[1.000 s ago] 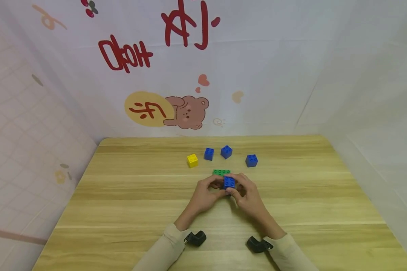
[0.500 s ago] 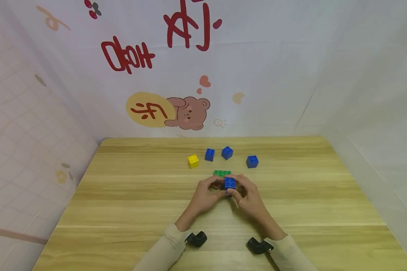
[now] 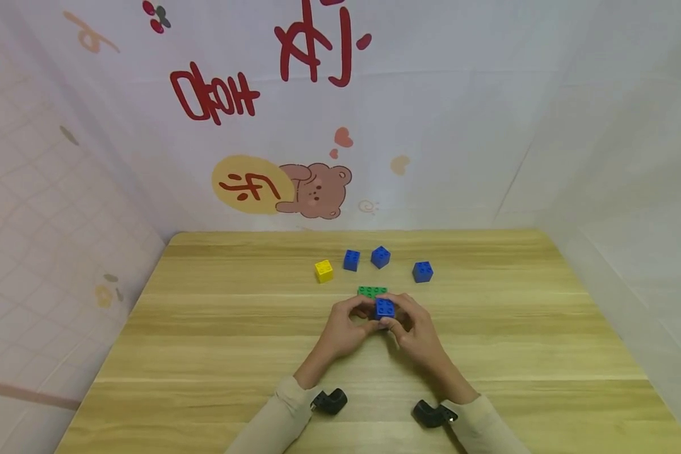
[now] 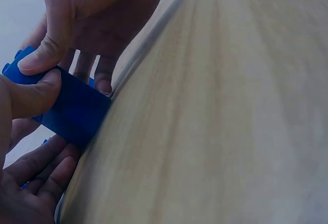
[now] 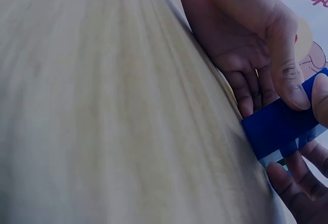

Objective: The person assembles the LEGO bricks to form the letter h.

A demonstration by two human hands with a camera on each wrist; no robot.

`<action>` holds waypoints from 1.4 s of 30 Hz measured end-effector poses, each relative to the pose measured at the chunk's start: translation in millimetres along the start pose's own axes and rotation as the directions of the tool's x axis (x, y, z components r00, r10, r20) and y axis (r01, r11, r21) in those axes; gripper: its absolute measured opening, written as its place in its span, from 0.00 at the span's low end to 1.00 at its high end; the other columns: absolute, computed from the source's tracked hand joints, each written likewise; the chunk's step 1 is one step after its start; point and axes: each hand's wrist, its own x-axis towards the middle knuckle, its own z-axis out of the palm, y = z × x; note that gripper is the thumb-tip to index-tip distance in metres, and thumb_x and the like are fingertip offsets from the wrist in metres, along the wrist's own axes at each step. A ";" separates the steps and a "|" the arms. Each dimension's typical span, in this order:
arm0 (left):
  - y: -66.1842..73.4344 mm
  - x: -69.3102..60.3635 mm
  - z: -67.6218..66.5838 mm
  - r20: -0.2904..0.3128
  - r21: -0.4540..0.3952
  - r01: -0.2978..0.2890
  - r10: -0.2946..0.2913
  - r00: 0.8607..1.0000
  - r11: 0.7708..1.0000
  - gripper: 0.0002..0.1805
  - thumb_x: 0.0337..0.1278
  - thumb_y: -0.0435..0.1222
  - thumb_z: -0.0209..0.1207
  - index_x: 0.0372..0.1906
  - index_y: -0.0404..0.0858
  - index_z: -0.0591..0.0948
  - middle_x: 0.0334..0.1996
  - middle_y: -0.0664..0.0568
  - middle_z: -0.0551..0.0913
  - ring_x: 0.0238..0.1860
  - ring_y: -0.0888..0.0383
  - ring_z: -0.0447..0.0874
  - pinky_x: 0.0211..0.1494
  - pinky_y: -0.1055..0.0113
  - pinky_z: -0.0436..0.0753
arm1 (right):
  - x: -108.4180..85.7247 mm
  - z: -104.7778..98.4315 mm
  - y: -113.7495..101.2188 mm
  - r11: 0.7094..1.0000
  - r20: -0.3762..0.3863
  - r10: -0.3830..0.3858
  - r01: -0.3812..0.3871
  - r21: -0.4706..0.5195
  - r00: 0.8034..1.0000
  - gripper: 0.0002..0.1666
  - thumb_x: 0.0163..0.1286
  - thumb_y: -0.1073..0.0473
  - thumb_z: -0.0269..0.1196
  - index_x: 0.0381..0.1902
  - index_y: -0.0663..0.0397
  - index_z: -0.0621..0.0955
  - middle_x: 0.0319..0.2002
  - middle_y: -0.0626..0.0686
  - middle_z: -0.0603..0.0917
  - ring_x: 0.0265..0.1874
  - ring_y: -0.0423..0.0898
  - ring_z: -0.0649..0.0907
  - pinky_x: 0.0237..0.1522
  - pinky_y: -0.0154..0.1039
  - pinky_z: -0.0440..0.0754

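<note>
Both hands hold a tall blue toy building block [image 3: 384,309], studs up, near the middle of the table. The left hand [image 3: 343,329] grips it from the left, thumb at the near side and fingers curled round behind. From the right, the right hand [image 3: 419,329] pinches it the same way. In the left wrist view the blue block [image 4: 72,108] stands with its lower end at the tabletop; both thumbs press its near face. The right wrist view shows the blue block [image 5: 279,126] between the fingers too. Just behind it lies a green brick [image 3: 372,291], partly hidden by the hands.
Farther back stand a yellow brick [image 3: 323,271] and three blue ones: a left one [image 3: 351,260], a middle one [image 3: 381,257] and a right one [image 3: 422,272]. A white printed curtain [image 3: 442,126] hangs behind the wooden table [image 3: 215,328].
</note>
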 end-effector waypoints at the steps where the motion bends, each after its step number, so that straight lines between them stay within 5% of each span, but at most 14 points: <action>1: -0.2 -0.1 0.0 0.000 -0.002 0.000 0.000 1.000 1.000 0.13 0.57 0.39 0.73 0.46 0.46 0.86 0.42 0.56 0.89 0.44 0.56 0.87 0.52 0.61 0.86 | -0.4 0.0 0.4 1.000 0.006 0.004 -0.004 0.011 1.000 0.26 0.66 0.69 0.69 0.61 0.52 0.81 0.47 0.54 0.84 0.41 0.45 0.79 0.40 0.34 0.83; 12: -3.6 -2.9 -0.1 0.007 -0.010 -0.002 0.002 1.000 1.000 0.15 0.59 0.45 0.73 0.50 0.48 0.85 0.44 0.57 0.89 0.45 0.58 0.87 0.53 0.61 0.86 | -1.7 -0.2 -10.2 0.995 0.055 0.041 -0.046 0.089 0.998 0.25 0.69 0.72 0.65 0.64 0.65 0.77 0.51 0.62 0.83 0.43 0.38 0.84 0.41 0.34 0.86; 15: -4.7 -3.5 0.5 0.002 -0.005 -0.001 0.001 1.000 1.000 0.17 0.59 0.46 0.72 0.52 0.50 0.85 0.44 0.58 0.89 0.46 0.58 0.87 0.53 0.60 0.86 | -0.2 -3.6 -19.3 0.994 0.069 0.074 -0.079 0.079 0.995 0.23 0.71 0.70 0.64 0.63 0.64 0.78 0.47 0.60 0.84 0.42 0.36 0.84 0.42 0.34 0.86; 21: -4.4 -3.2 1.6 0.003 0.005 0.005 -0.005 1.000 1.000 0.18 0.59 0.47 0.72 0.54 0.51 0.85 0.45 0.59 0.89 0.46 0.59 0.87 0.54 0.60 0.86 | -4.1 0.1 7.0 0.991 0.065 0.114 -0.118 0.066 0.991 0.24 0.73 0.65 0.64 0.65 0.53 0.78 0.50 0.56 0.84 0.44 0.42 0.85 0.45 0.34 0.86; 26: -2.6 -2.1 1.4 0.003 0.017 0.013 -0.013 1.000 1.000 0.19 0.59 0.48 0.72 0.54 0.51 0.85 0.45 0.59 0.89 0.46 0.60 0.86 0.54 0.62 0.86 | -4.1 -0.2 9.1 0.991 0.066 0.099 -0.105 0.088 0.993 0.24 0.75 0.63 0.63 0.67 0.49 0.78 0.51 0.55 0.84 0.46 0.42 0.85 0.47 0.34 0.86; 38: -4.7 -1.2 1.3 0.002 0.026 -0.001 0.001 1.000 1.000 0.18 0.60 0.48 0.72 0.54 0.51 0.85 0.43 0.58 0.89 0.44 0.60 0.87 0.52 0.66 0.86 | -2.0 0.9 8.3 0.991 0.066 0.124 -0.127 0.037 0.990 0.24 0.74 0.68 0.62 0.66 0.61 0.77 0.51 0.60 0.84 0.46 0.40 0.84 0.49 0.34 0.85; 42: -5.4 -1.1 1.1 0.001 0.035 -0.003 0.003 1.000 0.999 0.19 0.60 0.49 0.71 0.54 0.51 0.85 0.44 0.58 0.89 0.44 0.60 0.87 0.52 0.68 0.85 | -2.0 0.7 8.1 0.991 0.063 0.130 -0.132 0.034 0.989 0.23 0.74 0.67 0.62 0.65 0.58 0.78 0.51 0.58 0.84 0.47 0.39 0.84 0.50 0.33 0.84</action>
